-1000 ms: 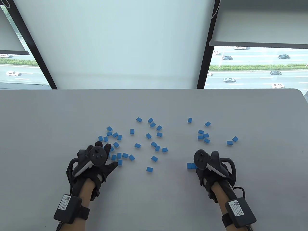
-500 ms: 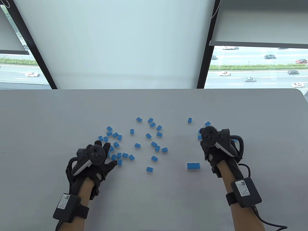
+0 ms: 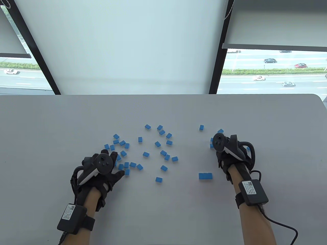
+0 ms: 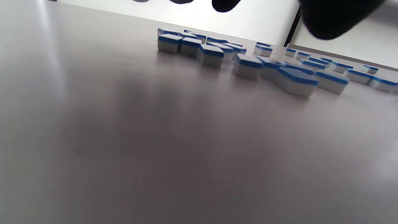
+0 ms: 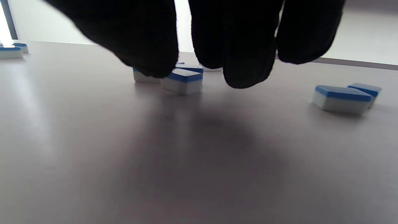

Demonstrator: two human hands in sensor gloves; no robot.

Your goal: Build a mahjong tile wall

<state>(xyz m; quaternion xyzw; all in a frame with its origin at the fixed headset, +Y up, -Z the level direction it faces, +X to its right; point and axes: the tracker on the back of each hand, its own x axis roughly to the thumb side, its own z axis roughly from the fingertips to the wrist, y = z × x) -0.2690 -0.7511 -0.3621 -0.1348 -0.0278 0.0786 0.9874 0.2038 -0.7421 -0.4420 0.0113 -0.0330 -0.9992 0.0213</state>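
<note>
Three tiles now side by side in a short row (image 3: 205,175) on the near right of the surface (image 3: 163,211), against only two showing a second ago, when the right hand (image 3: 228,150) covered that spot. Right hand since gone forward, poised over the small cluster of loose tiles (image 5: 182,80) beyond; fingers (image 5: 245,46) hanging curled just above one, holding nothing yet. Left hand (image 3: 101,169) unmoved at the edge of the left scatter (image 3: 126,164), fingers spread flat, gripping nothing. Probably the start of the wall's bottom row, with a fourth tile about to be fetched; most tiles unsorted, far from done.
</note>
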